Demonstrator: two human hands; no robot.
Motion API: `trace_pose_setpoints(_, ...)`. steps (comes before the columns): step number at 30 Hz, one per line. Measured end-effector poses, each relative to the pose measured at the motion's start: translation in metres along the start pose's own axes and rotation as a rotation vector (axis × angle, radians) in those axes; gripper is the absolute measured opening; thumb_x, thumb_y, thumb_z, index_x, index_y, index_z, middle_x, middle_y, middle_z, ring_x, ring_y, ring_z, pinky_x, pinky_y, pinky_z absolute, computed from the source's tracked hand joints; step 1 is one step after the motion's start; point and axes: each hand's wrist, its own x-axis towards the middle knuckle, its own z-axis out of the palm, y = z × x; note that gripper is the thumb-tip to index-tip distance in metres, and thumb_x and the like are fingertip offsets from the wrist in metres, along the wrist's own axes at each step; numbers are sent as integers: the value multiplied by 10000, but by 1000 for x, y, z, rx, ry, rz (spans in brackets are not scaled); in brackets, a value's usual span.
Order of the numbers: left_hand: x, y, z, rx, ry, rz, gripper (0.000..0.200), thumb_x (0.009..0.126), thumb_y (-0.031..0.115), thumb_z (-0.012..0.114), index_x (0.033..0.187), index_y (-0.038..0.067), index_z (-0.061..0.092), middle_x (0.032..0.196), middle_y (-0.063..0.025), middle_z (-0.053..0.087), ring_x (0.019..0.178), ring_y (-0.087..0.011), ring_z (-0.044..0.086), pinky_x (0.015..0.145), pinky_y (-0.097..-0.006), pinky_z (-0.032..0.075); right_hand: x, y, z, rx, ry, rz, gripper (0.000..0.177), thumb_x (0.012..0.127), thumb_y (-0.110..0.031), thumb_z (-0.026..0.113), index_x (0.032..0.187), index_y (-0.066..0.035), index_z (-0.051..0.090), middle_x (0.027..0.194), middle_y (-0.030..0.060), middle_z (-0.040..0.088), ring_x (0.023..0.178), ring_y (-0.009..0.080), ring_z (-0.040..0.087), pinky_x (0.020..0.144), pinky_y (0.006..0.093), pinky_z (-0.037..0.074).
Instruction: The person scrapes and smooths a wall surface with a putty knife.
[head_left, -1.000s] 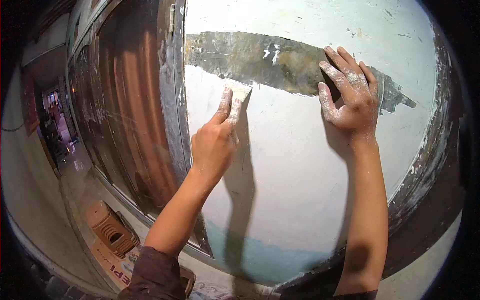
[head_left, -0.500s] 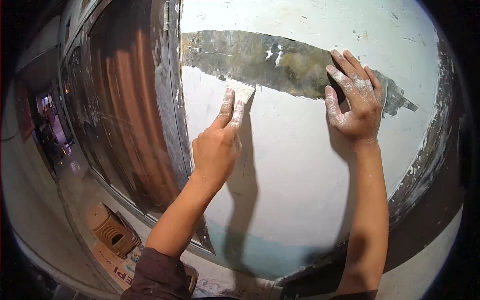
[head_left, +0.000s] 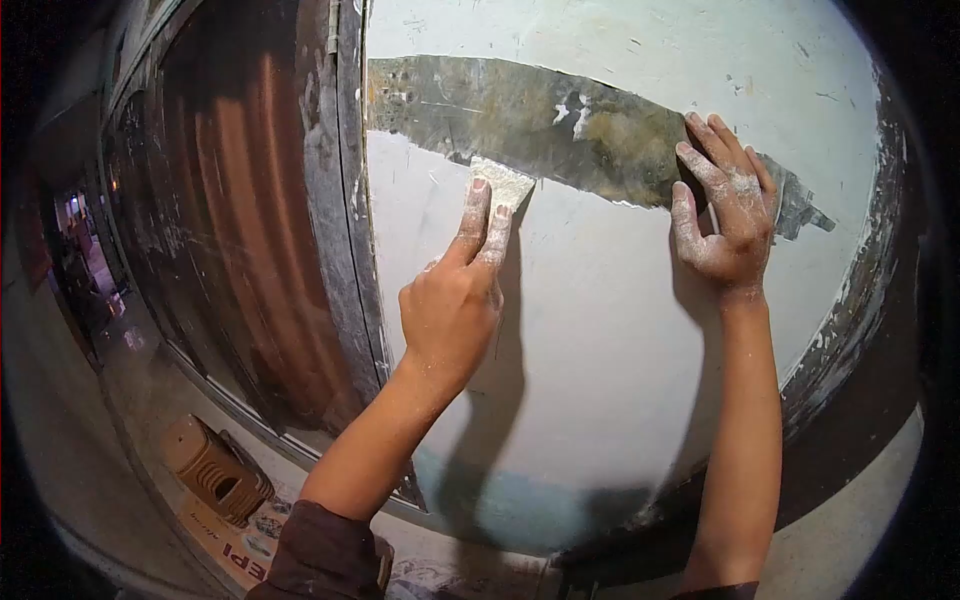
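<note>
Two fingers of my left hand (head_left: 450, 315) press along the blade of a scraper (head_left: 512, 188) coated in white flakes; its handle is hidden inside the closed hand. The blade's edge meets the lower border of a bare grey-brown strip (head_left: 630, 140) on the white painted panel (head_left: 590, 330). Farther right, my right hand (head_left: 733, 230) rests on the panel across the strip, with fingers stretched out and dusted white. It covers part of the strip.
Left of the panel is a dark frame with a reddish-brown glossy pane (head_left: 250, 240). Brown stacked stools (head_left: 218, 470) stand on the floor below, beside a printed cardboard sheet (head_left: 215, 535). A dark worn border (head_left: 850, 290) edges the panel at right.
The view has shifted slightly, so the panel and both hands appear farther right. Against the panel, the scraper and both hands have hardly moved.
</note>
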Motion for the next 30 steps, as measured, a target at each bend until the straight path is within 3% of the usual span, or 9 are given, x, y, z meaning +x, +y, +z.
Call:
trace_pose_setpoints(11, -6, 5, 10, 21, 26, -22, 630, 805, -19, 600, 1403, 172, 638, 1549, -65, 529, 679, -293, 725, 581, -412, 582, -2, 1, 1, 28, 13, 4, 311, 845, -135, 702, 1152, -163, 737, 1410, -18, 665, 1371, 169, 561, 1192, 400, 338)
trace_pose_setpoints(18, -12, 12, 14, 14, 51, -19, 635, 805, -18, 610, 1413, 167, 626, 1570, -52, 502, 785, -317, 737, 620, -425, 584, -2, 2, 1, 38, 16, 2, 318, 855, -146, 678, 1170, -168, 721, 1427, -37, 647, 1376, 156, 547, 1190, 410, 349)
trace_pose_setpoints(21, -7, 17, 10, 77, 20, -69, 580, 798, -12, 620, 1350, 156, 680, 1560, -28, 516, 788, -303, 740, 626, -418, 586, -5, 4, 4, 42, 28, -10, 306, 861, -147, 676, 1164, -169, 721, 1427, -38, 646, 1374, 156, 546, 1189, 418, 355)
trace_pose_setpoints(23, -4, 22, 1, 37, -55, -127, 597, 758, -88, 632, 1321, 100, 701, 1539, -75, 527, 1002, -327, 739, 786, -377, 605, -5, 3, 3, 40, 17, -4, 299, 865, -148, 675, 1159, -172, 723, 1429, -40, 643, 1379, 152, 540, 1191, 424, 357)
trace_pose_setpoints(27, -4, 19, 5, 18, 21, -81, 602, 755, -88, 633, 1326, 95, 696, 1541, -76, 525, 927, -335, 746, 752, -379, 601, -4, 2, 3, 35, 4, -7, 299, 866, -150, 674, 1160, -175, 723, 1448, -46, 628, 1388, 145, 527, 1204, 429, 353)
trace_pose_setpoints(29, 2, 18, 2, 90, -95, -98, 620, 764, -86, 633, 1356, 94, 672, 1549, -75, 518, 927, -333, 746, 756, -383, 600, -5, 3, 2, 27, -4, 0, 299, 863, -150, 675, 1158, -175, 726, 1447, -51, 628, 1390, 144, 526, 1202, 429, 357)
trace_pose_setpoints(30, 4, 22, -2, 53, -86, -106, 599, 781, -83, 625, 1354, 86, 670, 1549, -80, 519, 953, -332, 744, 762, -385, 598, -5, 2, 1, 66, 8, 5, 316, 850, -88, 684, 1159, -147, 719, 1423, -2, 654, 1391, 196, 547, 1187, 445, 349)
